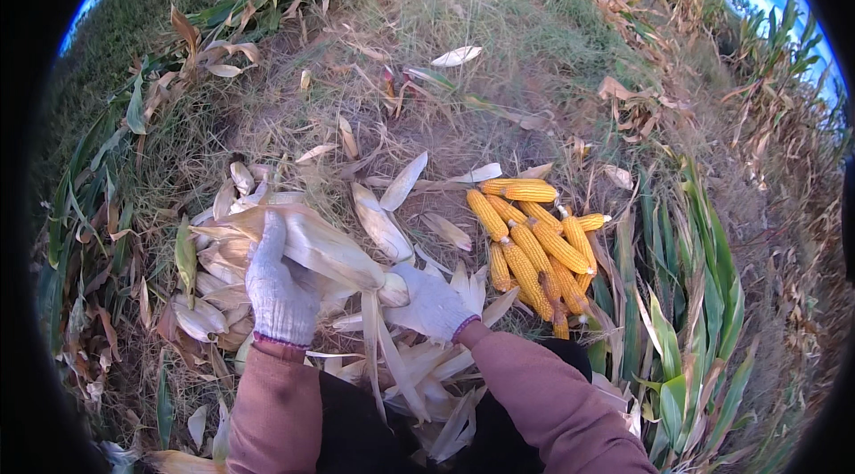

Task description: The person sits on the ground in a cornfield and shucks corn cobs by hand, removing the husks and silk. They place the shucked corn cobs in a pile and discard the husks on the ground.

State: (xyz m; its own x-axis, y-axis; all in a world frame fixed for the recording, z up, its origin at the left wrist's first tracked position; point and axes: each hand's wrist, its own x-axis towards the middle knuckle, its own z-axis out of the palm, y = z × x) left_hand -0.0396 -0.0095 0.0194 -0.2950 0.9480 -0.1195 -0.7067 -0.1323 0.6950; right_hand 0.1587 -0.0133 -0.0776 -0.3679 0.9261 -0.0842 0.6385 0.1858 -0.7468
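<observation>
Between my two gloved hands lies an ear of corn in its dry, pale husk (330, 250), tilted with its stalk end toward the lower right. My left hand (284, 290), in a white knit glove, grips the husk near its upper left end, thumb on top. My right hand (427, 300), gloved alike, holds the stalk end. Some strips of husk (394, 357) hang down from that end. The kernels of this ear are hidden. Left of my left hand is a heap of unhusked ears (224, 267). To the right lies a pile of bare yellow cobs (534, 250).
Loose husks (434, 374) lie between my legs, and more husk pieces (404, 183) are scattered ahead on the dry grass. Cut green corn stalks (695, 313) lie at the right. Other stalks and leaves (93, 166) curve along the left. Standing corn plants (781, 60) rise at the far right.
</observation>
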